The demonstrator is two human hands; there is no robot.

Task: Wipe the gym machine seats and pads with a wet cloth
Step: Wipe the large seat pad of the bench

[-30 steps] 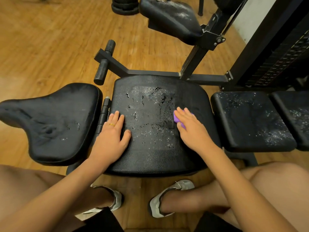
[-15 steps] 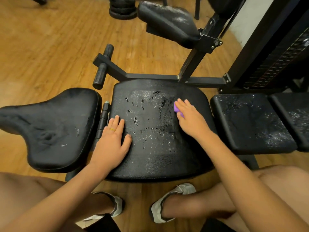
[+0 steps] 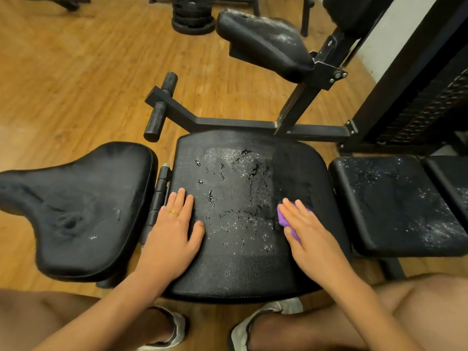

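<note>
A black padded seat (image 3: 235,264) fills the middle of the view, its cracked surface speckled with water drops. My right hand (image 3: 307,231) lies flat with straight fingers on a purple cloth (image 3: 283,219), pressing it onto the seat's right half; most of the cloth is hidden under the palm. My left hand (image 3: 172,231), wearing a gold ring, rests flat on the seat's left edge. A strip to the right of the drops looks darker and smoother.
A curved black pad (image 3: 76,211) sits to the left, a hinge between it and the seat. Two wet flat pads (image 3: 395,206) lie to the right. A raised pad (image 3: 263,44) on a black steel frame (image 3: 243,122) stands behind. Weight plates (image 3: 193,19) rest on the wooden floor.
My right hand went forward with the cloth, then drew back toward me along the seat's right side. My left hand has stayed in place.
</note>
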